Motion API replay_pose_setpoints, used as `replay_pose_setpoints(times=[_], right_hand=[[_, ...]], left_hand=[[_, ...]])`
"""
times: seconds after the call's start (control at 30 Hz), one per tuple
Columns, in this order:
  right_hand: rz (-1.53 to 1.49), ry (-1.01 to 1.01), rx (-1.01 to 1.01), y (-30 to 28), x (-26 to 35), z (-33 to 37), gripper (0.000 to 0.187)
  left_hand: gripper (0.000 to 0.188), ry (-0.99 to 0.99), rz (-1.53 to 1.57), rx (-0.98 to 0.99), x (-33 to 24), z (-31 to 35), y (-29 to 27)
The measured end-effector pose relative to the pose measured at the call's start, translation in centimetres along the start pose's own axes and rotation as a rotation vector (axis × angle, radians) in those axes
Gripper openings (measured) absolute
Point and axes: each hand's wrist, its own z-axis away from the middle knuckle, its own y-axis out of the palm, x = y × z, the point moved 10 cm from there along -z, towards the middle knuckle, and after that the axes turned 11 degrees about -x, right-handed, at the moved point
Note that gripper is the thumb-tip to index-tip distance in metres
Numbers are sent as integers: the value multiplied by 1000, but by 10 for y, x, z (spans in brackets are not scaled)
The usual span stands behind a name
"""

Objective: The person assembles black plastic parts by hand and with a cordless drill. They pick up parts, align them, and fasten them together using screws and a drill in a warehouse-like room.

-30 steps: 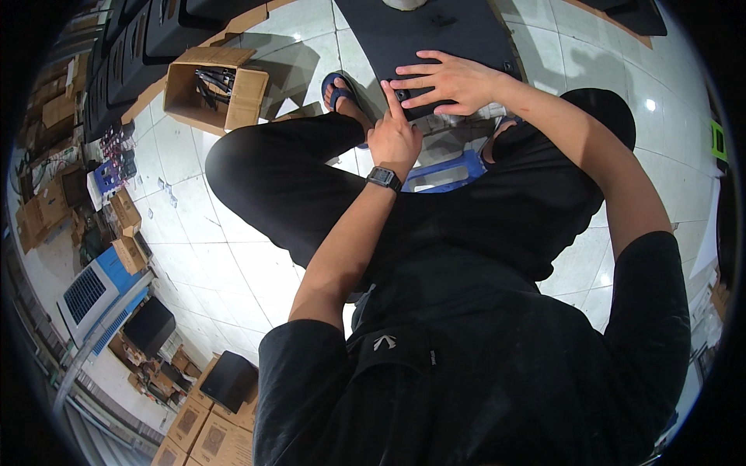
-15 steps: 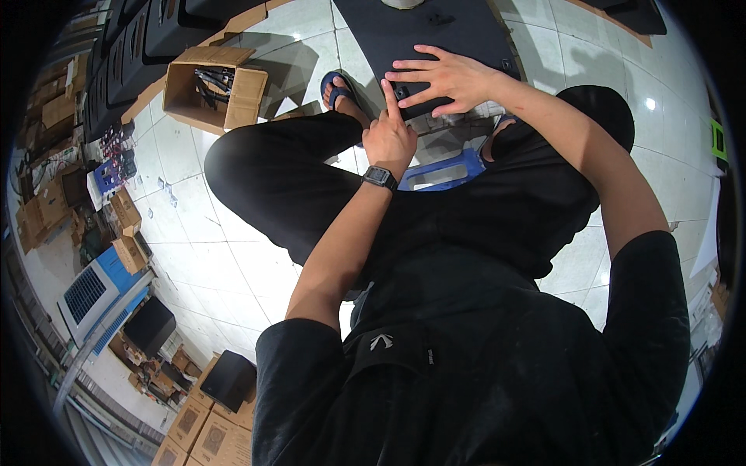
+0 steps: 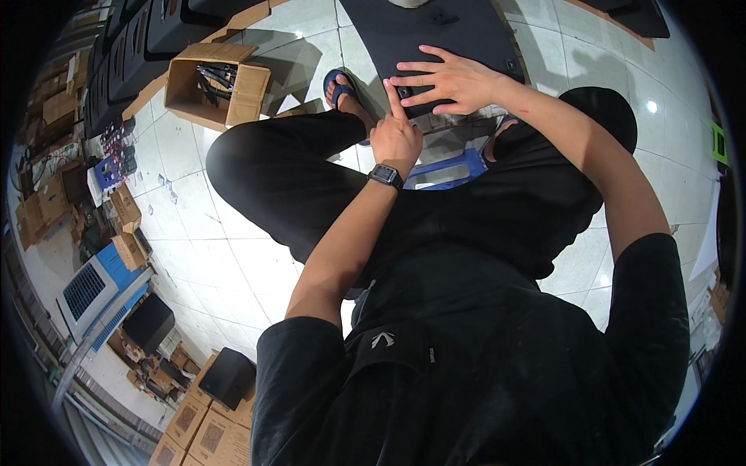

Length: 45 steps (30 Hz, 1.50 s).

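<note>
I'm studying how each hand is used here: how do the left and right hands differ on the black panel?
The right hand lies flat with fingers spread across the black panel; the left hand is curled, only its index finger pointing onto the panel's near edge. The left wrist bears a dark watch; the right wrist is bare. Both touch the panel.

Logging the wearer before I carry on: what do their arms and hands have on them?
Both forearms are bare below short black sleeves. The left hand has a dark square-faced wristwatch on a black strap. The right hand shows no glove, watch or ring.
</note>
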Motion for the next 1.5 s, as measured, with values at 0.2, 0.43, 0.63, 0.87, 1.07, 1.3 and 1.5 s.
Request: replay_pose_setpoints(times=[0.2,0.43,0.63,0.87,1.07,1.3,1.5], right_hand=[[-83,-14,16,-8,0,2,65],[-111,41,-36,-15,-8,15,62],[-55,54,-68,-11,-8,11,61],[-76,89,-105,-13,-10,11,61],[-44,97,-115,-12,-10,17,60],[-6,124,-118,-8,-9,16,60],[-34,117,-127,-10,-8,17,60]], left_hand=[[115,-21,18,11,-1,0,0],[116,-32,14,18,-1,1,-1],[116,-17,22,-4,-1,1,-1],[113,23,-34,-7,-3,1,-3],[114,33,-24,-43,-3,4,-6],[114,35,-56,-31,-3,3,-6],[114,14,-79,-21,-3,3,-6]])
